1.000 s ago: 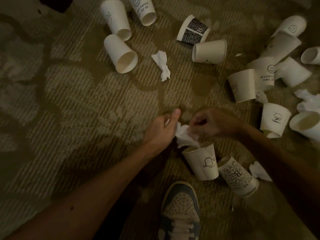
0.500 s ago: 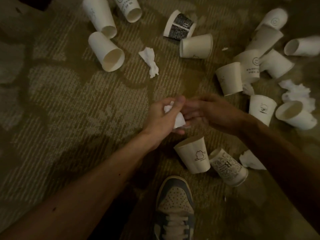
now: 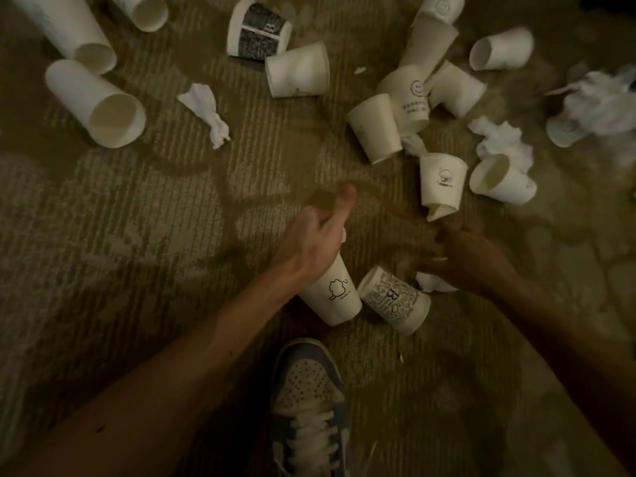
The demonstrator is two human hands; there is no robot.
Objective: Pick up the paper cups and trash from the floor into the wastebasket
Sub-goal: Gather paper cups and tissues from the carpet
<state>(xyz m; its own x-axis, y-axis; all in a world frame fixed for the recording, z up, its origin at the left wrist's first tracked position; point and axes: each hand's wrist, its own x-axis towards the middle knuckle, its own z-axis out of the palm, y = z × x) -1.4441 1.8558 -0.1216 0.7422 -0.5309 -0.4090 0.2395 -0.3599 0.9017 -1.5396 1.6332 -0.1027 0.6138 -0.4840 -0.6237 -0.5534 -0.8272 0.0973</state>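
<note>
L hand is curling tight, thumb up, over the top of a cloud-print cup. A sliver of white tissue wad is peeking out by the thumb base, so it's prob. gripping the wad to stuff it into that cup, i.e. trash riding inside trash. The cup's mouth end is hiding under the hand. Its long axis is running from the hand down toward a shoe, base end nearest the shoe; can't tell if it's standing or leaning.

R hand is smearing w/ motion blur, hanging low over a tissue scrap just right of the cups; can't tell how its fingers are set.

A text-print cup is lying on its side, touching the cloud-print cup, axis slanting upper-left to lower-right. Farther out on the carpet, many more cups are lying tipped, esp. a cup cluster upper right, plus a twisted tissue upper left. Wastebasket isn't showing; most of the job looks undone.
</note>
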